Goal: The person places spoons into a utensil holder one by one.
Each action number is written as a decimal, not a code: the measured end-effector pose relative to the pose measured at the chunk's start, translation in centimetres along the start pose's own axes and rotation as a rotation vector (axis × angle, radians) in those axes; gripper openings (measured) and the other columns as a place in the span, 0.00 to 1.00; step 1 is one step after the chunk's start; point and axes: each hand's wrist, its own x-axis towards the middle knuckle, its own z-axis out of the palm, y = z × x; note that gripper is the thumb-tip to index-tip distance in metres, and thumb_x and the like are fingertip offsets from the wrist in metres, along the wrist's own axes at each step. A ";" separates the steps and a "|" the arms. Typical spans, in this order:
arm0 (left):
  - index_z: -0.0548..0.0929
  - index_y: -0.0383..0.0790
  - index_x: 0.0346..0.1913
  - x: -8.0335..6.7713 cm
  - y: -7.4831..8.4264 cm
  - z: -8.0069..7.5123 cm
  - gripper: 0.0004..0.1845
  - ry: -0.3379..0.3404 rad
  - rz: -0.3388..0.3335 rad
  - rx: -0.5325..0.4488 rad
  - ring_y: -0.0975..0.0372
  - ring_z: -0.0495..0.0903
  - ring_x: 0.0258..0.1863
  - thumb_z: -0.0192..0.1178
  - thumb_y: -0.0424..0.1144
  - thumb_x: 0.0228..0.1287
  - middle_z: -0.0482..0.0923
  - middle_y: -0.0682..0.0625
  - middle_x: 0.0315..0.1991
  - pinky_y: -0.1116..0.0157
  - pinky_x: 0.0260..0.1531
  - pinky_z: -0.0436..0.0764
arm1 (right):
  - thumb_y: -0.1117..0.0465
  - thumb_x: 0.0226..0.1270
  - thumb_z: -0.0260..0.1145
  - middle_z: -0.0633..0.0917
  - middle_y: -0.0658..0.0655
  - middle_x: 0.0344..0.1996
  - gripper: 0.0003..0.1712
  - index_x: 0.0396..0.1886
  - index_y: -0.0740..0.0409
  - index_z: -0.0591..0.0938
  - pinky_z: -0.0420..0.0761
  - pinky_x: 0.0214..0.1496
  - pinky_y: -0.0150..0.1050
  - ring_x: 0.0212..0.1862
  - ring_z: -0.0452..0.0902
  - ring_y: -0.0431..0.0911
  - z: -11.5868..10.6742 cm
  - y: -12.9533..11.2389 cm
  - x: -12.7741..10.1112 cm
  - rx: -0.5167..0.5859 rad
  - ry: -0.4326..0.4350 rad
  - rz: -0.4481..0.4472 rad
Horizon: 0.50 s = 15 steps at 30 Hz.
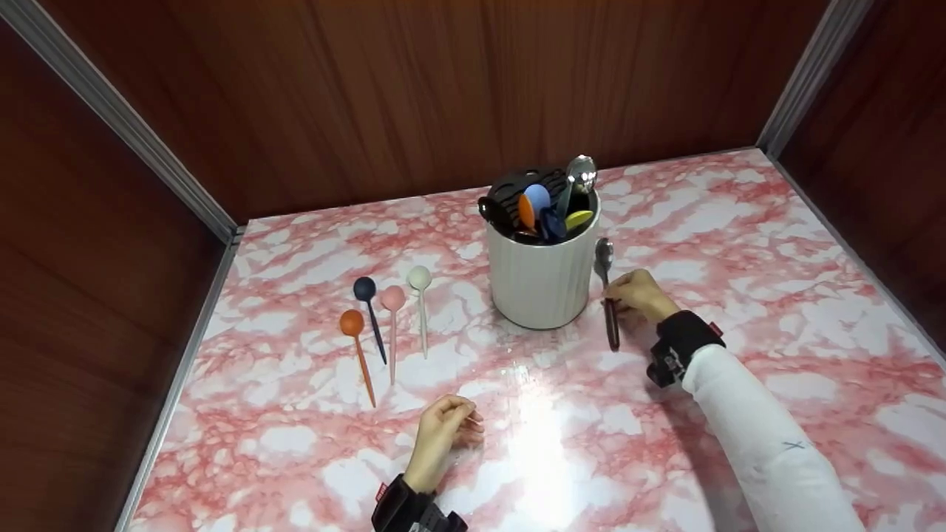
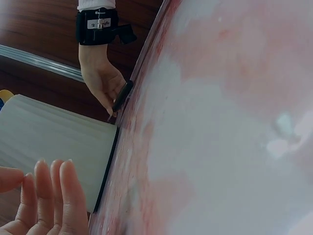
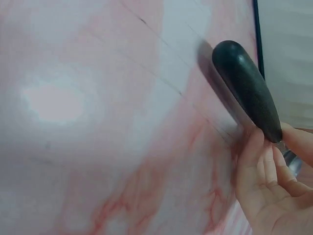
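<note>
To the right of the utensil holder, my right hand (image 1: pixel 641 294) pinches a metal spoon (image 1: pixel 611 324) where its dark handle meets the steel neck. The bowl points toward the back wall. In the right wrist view the rounded black handle (image 3: pixel 247 88) slants close over the tabletop, thumb and fingertips at its neck end. My left hand (image 1: pixel 443 436) is near the front of the table, its fingers loosely bent with nothing in them. The left wrist view shows its fingers (image 2: pixel 43 191) side by side.
A white ribbed utensil holder (image 1: pixel 541 284) stands at the back middle, with several coloured and steel spoons in it. On the left lie an orange spoon (image 1: pixel 352 323), a navy spoon (image 1: pixel 365 289), a pink spoon (image 1: pixel 393 298) and a cream spoon (image 1: pixel 420 278). Wood-look walls enclose the table.
</note>
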 end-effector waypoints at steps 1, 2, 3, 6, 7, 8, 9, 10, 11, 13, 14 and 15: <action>0.75 0.30 0.38 0.0 0.0 0.0 0.07 -0.001 0.000 -0.001 0.66 0.79 0.21 0.51 0.32 0.64 0.77 0.53 0.24 0.69 0.25 0.83 | 0.69 0.61 0.57 0.80 0.44 0.16 0.19 0.48 0.82 0.72 0.82 0.30 0.29 0.21 0.77 0.35 -0.1 -0.1 -0.1 -0.003 0.011 -0.005; 0.75 0.30 0.38 0.0 0.0 0.0 0.07 -0.002 0.001 -0.002 0.65 0.79 0.21 0.51 0.32 0.64 0.77 0.53 0.24 0.69 0.25 0.83 | 0.69 0.61 0.57 0.80 0.44 0.16 0.19 0.48 0.82 0.72 0.81 0.30 0.29 0.21 0.77 0.35 -0.3 -0.1 -0.1 -0.009 0.019 -0.014; 0.75 0.31 0.38 0.0 0.0 0.0 0.07 -0.003 0.002 -0.002 0.65 0.79 0.21 0.51 0.32 0.64 0.77 0.53 0.25 0.69 0.25 0.83 | 0.69 0.61 0.56 0.80 0.44 0.16 0.20 0.48 0.82 0.72 0.81 0.30 0.29 0.21 0.77 0.34 -0.5 -0.2 -0.2 -0.012 0.028 -0.026; 0.75 0.32 0.37 0.0 0.1 0.0 0.06 -0.006 0.003 -0.006 0.65 0.79 0.21 0.51 0.32 0.64 0.77 0.53 0.25 0.69 0.25 0.83 | 0.68 0.61 0.56 0.78 0.43 0.17 0.20 0.49 0.81 0.72 0.81 0.29 0.30 0.20 0.76 0.34 -1.2 -0.6 -0.4 -0.042 0.070 -0.054; 0.75 0.32 0.37 0.0 0.1 0.0 0.05 -0.007 0.003 -0.004 0.65 0.79 0.22 0.52 0.32 0.64 0.77 0.53 0.25 0.69 0.25 0.83 | 0.68 0.61 0.56 0.78 0.43 0.17 0.20 0.49 0.81 0.72 0.80 0.29 0.29 0.20 0.75 0.33 -1.4 -0.8 -0.5 -0.049 0.089 -0.064; 0.75 0.32 0.37 0.0 0.1 0.0 0.05 -0.008 0.004 -0.002 0.65 0.79 0.22 0.52 0.33 0.64 0.77 0.53 0.25 0.69 0.25 0.83 | 0.68 0.61 0.57 0.77 0.43 0.17 0.21 0.50 0.81 0.72 0.80 0.29 0.28 0.20 0.75 0.32 -1.6 -1.0 -0.7 -0.050 0.107 -0.079; 0.75 0.32 0.36 0.0 0.1 0.0 0.05 -0.007 0.006 0.001 0.65 0.79 0.22 0.52 0.33 0.64 0.77 0.53 0.25 0.69 0.25 0.83 | 0.68 0.61 0.57 0.77 0.43 0.18 0.21 0.50 0.81 0.72 0.80 0.28 0.28 0.20 0.75 0.32 -1.8 -1.2 -0.8 -0.048 0.125 -0.087; 0.75 0.32 0.36 0.0 0.2 0.1 0.05 -0.005 0.006 0.003 0.65 0.79 0.22 0.53 0.33 0.64 0.77 0.53 0.25 0.69 0.25 0.83 | 0.67 0.61 0.58 0.76 0.43 0.19 0.21 0.50 0.80 0.72 0.79 0.28 0.27 0.21 0.75 0.31 -1.9 -1.5 -0.9 -0.056 0.143 -0.095; 0.75 0.33 0.36 0.0 0.2 0.1 0.05 -0.003 0.007 0.005 0.65 0.79 0.22 0.53 0.33 0.63 0.77 0.53 0.25 0.69 0.25 0.83 | 0.67 0.61 0.58 0.76 0.44 0.20 0.22 0.51 0.80 0.71 0.79 0.28 0.26 0.21 0.75 0.31 -2.1 -1.7 -1.1 -0.047 0.156 -0.104; 0.75 0.33 0.36 0.0 0.2 0.1 0.05 -0.002 0.008 0.007 0.65 0.79 0.22 0.53 0.33 0.63 0.77 0.53 0.25 0.69 0.25 0.83 | 0.66 0.61 0.58 0.75 0.45 0.21 0.22 0.51 0.80 0.71 0.79 0.29 0.26 0.21 0.74 0.30 -2.4 -2.1 -1.3 -0.047 0.177 -0.119; 0.75 0.33 0.36 0.0 0.2 0.1 0.05 -0.002 0.009 0.007 0.65 0.79 0.22 0.53 0.33 0.63 0.77 0.53 0.25 0.69 0.25 0.83 | 0.66 0.62 0.58 0.75 0.45 0.21 0.22 0.51 0.80 0.70 0.80 0.30 0.27 0.21 0.74 0.31 -2.6 -2.3 -1.4 -0.043 0.183 -0.122; 0.75 0.33 0.36 0.0 0.2 0.1 0.05 -0.003 0.008 0.005 0.65 0.79 0.22 0.53 0.32 0.63 0.77 0.53 0.25 0.69 0.25 0.83 | 0.66 0.62 0.58 0.75 0.46 0.22 0.22 0.51 0.79 0.70 0.81 0.30 0.28 0.21 0.75 0.31 -2.7 -2.4 -1.5 -0.043 0.188 -0.124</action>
